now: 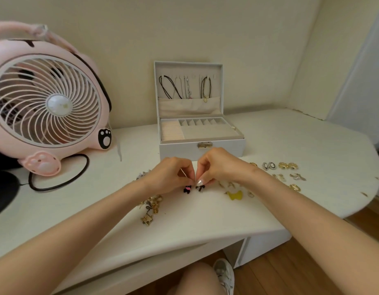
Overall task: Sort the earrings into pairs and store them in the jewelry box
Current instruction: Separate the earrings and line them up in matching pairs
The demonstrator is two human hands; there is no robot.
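Note:
My left hand [171, 174] pinches a small black earring with a pink spot [187, 188] by its wire hook. My right hand [214, 167] pinches a matching black earring [199, 188] beside it, fingertips of both hands almost touching just above the table. The white jewelry box [202, 149] stands open right behind my hands, necklaces hanging in its lid, ring rolls and small compartments in its tray. A heap of gold earrings [151, 206] lies under my left wrist. Paired earrings [279, 166] lie in rows to the right.
A pink cat-shaped fan [50, 103] stands at the left with its black cable [56, 184] looped on the white table [312, 141]. A yellow charm [234, 195] lies under my right wrist. The table's front edge runs close to my knee and shoe below.

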